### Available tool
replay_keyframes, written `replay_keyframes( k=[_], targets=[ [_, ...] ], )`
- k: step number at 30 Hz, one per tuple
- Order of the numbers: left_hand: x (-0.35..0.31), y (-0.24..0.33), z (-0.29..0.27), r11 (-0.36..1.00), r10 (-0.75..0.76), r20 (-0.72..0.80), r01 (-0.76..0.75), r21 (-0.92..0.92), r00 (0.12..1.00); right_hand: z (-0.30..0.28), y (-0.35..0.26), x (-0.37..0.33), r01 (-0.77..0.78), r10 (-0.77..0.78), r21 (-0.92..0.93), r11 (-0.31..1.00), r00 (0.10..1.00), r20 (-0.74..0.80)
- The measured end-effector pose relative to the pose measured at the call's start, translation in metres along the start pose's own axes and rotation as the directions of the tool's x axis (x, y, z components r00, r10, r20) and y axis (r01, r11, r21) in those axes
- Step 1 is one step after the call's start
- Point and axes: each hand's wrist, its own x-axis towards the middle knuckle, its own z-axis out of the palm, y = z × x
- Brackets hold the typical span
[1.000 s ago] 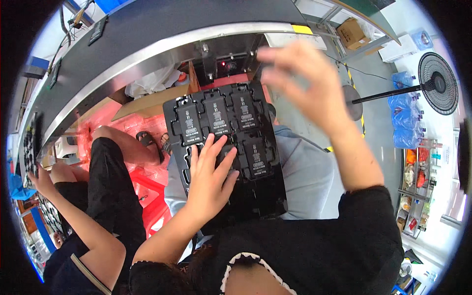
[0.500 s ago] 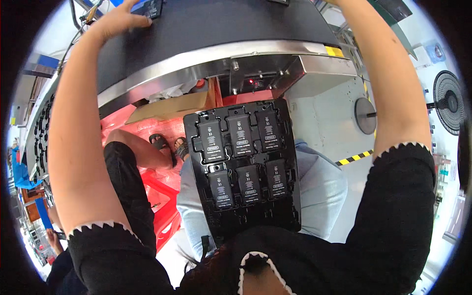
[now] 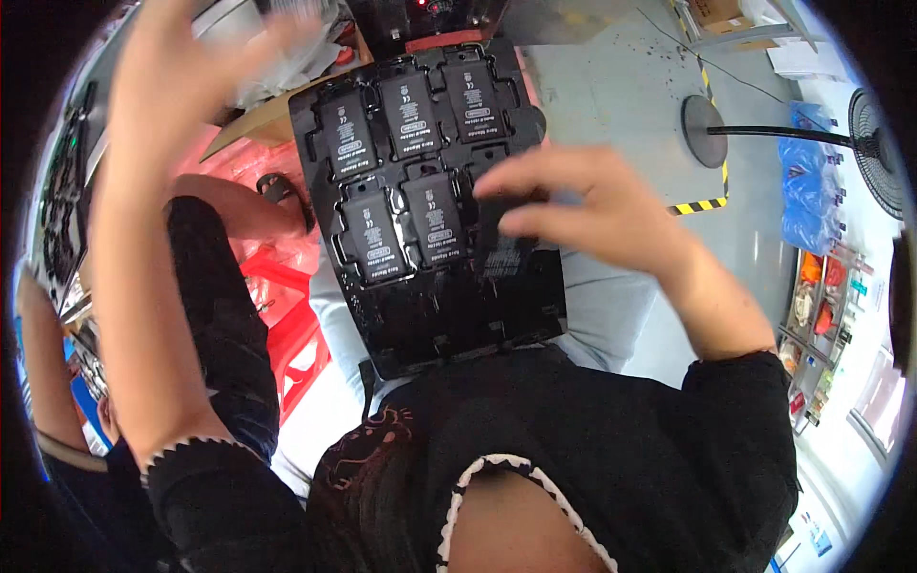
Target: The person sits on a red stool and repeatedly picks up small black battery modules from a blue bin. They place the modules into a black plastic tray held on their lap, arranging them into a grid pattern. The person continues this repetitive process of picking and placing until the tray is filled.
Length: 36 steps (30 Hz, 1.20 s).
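Note:
A black moulded tray [image 3: 430, 334] lies across my lap. Flat black batteries with pale print sit in its pockets, such as the upper middle battery [image 3: 411, 116] and the lower left battery [image 3: 374, 237]. Above the lower right pocket is my right hand [image 3: 597, 210], thumb and forefinger bent round the edge of a dark battery [image 3: 499, 250] with a barcode-like print. Blur hides whether it touches the tray, and this battery covers the pocket beneath. My left hand [image 3: 196, 72] is raised at the upper left, blurred, fingers spread, with nothing visible in it.
Beyond the tray stand a cardboard box [image 3: 250, 129] and red plastic sheeting. Another person's leg and sandal [image 3: 277, 188] are to my left. On the right are a fan [image 3: 874, 153] with its round base [image 3: 702, 131], floor tape, and a shelf [image 3: 826, 325] of small items.
My view has dropped from the dark worktop toward my lap. The right hand has come down from the upper right over the tray. The left hand has left the worktop, its fingers spread.

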Motion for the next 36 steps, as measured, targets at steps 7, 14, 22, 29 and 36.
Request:
replay_keyframes(
  k=[7, 14, 22, 29, 36],
  targets=[
    [-0.178, 0.131, -0.009, 0.908, 0.004, 0.609, 0.252, -0.334, 0.793, 0.097, 0.049, -0.032, 0.290, -0.292, -0.274, 0.917, 0.956, 0.032],
    [-0.233, 0.162, 0.012, 0.919, -0.124, 0.557, 0.308, -0.248, 0.821, 0.071, 0.032, -0.025, 0.289, -0.419, -0.383, 0.878, 0.849, -0.322],
    [-0.221, 0.151, 0.006, 0.931, -0.106, 0.606, 0.294, -0.218, 0.788, -0.059, -0.045, 0.083, 0.097, -0.390, -0.486, 0.869, 0.737, -0.551],
    [-0.256, 0.155, 0.018, 0.894, -0.123, 0.590, 0.347, -0.282, 0.798, -0.149, -0.042, 0.277, 0.109, -0.362, -0.771, 0.628, 0.917, -0.166],
    [-0.224, 0.111, 0.009, 0.801, -0.322, 0.382, 0.464, -0.378, 0.866, -0.174, -0.049, 0.343, -0.009, -0.053, -0.848, 0.531, 0.998, -0.043]
  ],
)
